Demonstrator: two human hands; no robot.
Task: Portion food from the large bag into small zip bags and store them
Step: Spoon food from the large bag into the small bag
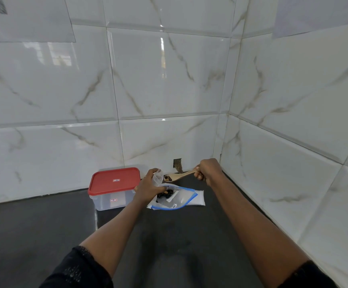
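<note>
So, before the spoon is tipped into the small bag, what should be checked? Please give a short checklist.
1. Wooden spoon carries food: ok, dark pieces sit in its bowl.
2. Right hand grip on the spoon handle: ok, closed around its end.
3. Small clear zip bag held by the left hand: ok.
4. Small bag's mouth open wide enough: cannot tell.
5. Spoon bowl beside the bag's mouth: ok, though whether it is above the opening cannot be told.
6. Clear plastic box with red lid: not ok for storing, lid closed.
</note>
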